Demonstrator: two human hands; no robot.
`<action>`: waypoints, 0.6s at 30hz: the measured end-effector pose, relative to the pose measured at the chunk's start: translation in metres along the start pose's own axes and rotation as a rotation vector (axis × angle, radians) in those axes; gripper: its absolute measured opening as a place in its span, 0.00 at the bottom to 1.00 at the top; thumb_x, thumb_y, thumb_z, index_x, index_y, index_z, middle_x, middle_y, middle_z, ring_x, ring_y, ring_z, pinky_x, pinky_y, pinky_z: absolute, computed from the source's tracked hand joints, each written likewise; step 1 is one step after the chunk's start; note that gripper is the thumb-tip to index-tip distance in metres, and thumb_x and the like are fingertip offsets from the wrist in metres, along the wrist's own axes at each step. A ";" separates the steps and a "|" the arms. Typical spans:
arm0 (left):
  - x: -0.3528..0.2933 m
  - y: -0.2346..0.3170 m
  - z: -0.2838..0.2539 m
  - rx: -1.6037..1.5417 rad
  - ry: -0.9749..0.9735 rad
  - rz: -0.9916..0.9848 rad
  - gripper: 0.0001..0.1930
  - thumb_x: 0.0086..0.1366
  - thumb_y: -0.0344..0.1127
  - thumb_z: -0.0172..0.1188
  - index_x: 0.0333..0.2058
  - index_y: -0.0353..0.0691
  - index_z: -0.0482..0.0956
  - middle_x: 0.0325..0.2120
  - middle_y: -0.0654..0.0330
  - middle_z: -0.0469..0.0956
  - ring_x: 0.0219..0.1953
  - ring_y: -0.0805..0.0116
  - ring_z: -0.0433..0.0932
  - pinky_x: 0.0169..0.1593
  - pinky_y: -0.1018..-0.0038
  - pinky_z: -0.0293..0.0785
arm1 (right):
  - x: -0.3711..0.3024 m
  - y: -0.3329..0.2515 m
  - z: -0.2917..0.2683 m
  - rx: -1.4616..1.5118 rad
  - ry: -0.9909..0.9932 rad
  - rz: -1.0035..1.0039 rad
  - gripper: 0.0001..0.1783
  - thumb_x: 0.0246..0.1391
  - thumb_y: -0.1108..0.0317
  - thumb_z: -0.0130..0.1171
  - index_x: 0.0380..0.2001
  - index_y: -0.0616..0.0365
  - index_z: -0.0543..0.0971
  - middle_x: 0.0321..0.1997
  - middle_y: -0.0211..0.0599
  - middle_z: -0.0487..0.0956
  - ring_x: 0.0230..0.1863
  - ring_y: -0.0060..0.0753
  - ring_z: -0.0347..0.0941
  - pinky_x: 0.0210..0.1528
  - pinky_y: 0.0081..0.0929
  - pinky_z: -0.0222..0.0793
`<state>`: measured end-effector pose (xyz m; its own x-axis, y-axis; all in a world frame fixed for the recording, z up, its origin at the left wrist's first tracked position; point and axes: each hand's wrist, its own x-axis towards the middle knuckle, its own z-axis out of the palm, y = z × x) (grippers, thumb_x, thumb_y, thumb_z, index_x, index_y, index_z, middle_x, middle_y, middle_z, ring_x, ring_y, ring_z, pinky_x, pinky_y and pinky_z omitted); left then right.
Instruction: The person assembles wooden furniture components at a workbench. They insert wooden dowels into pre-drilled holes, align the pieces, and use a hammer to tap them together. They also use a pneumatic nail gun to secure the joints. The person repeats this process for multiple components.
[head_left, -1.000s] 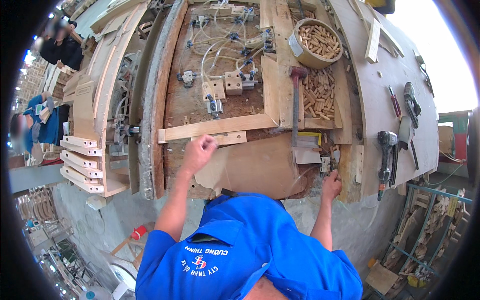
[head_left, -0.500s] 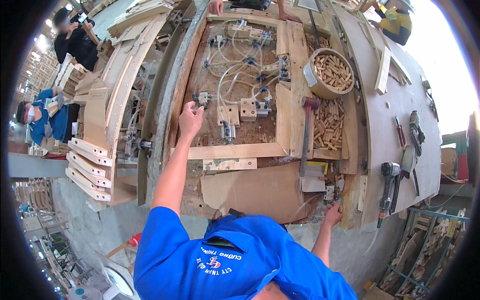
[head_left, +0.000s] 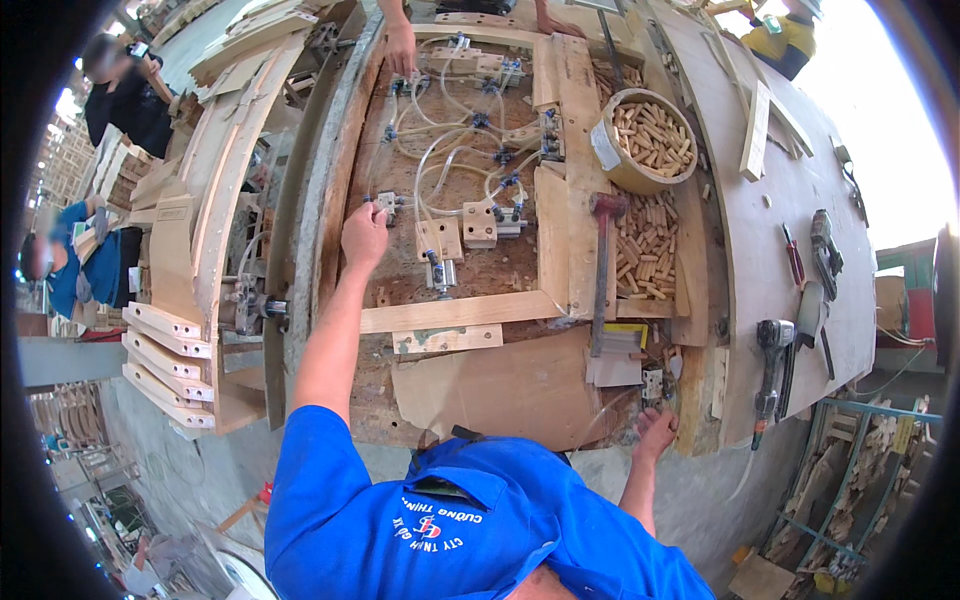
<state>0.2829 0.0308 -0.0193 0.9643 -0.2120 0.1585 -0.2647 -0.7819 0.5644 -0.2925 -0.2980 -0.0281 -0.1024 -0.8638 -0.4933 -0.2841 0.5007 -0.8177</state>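
Note:
My left hand (head_left: 366, 238) is closed at the left end of a small pneumatic cylinder (head_left: 390, 205) inside the wooden frame (head_left: 460, 311). Its fingertips cover that end of the cylinder. At the bench's near right edge, my right hand (head_left: 655, 432) has its fingers curled against a small metal valve (head_left: 652, 385) with a clear hose; the fingers partly hide it. Clear air tubes (head_left: 430, 155) with blue fittings loop across the frame's inside, joining several cylinders and wooden blocks (head_left: 480, 226). Across the bench, a co-worker's hand (head_left: 401, 50) reaches to a far-left fitting.
A round tub (head_left: 650, 140) of wooden dowels stands right of the frame, above loose dowels (head_left: 645, 245). A mallet (head_left: 604, 270) lies beside them. Cardboard (head_left: 495, 390) covers the near bench. A power drill (head_left: 773, 375) and screwdriver (head_left: 793, 255) lie at right. Curved wooden parts (head_left: 165, 365) are stacked left.
My left hand's fingers have closed in at the small cylinder. The co-worker's hand has come down from the far edge to the fittings. The whole view has shifted slightly; my right hand stays at the valve.

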 end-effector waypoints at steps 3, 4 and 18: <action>0.015 -0.004 -0.009 0.009 -0.070 0.016 0.11 0.70 0.41 0.65 0.40 0.40 0.85 0.36 0.46 0.87 0.41 0.42 0.85 0.45 0.50 0.79 | 0.004 0.001 0.003 -0.030 -0.001 -0.023 0.18 0.69 0.49 0.53 0.51 0.49 0.73 0.39 0.36 0.83 0.34 0.32 0.81 0.31 0.31 0.73; 0.018 -0.003 -0.010 0.006 -0.095 0.008 0.11 0.70 0.41 0.65 0.40 0.40 0.85 0.35 0.47 0.87 0.41 0.41 0.85 0.46 0.49 0.79 | 0.005 0.000 0.003 -0.048 0.001 -0.027 0.18 0.69 0.49 0.52 0.51 0.49 0.73 0.38 0.35 0.83 0.34 0.32 0.81 0.31 0.30 0.73; 0.017 -0.021 0.005 0.027 -0.035 0.256 0.07 0.72 0.35 0.59 0.38 0.39 0.81 0.33 0.43 0.83 0.40 0.36 0.82 0.45 0.50 0.77 | 0.005 -0.002 0.008 -0.079 0.021 -0.076 0.15 0.71 0.53 0.52 0.48 0.51 0.74 0.38 0.36 0.84 0.35 0.31 0.82 0.31 0.28 0.76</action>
<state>0.3053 0.0404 -0.0327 0.8658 -0.4243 0.2652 -0.5001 -0.7156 0.4876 -0.2850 -0.3029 -0.0313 -0.0979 -0.9005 -0.4238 -0.3659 0.4286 -0.8261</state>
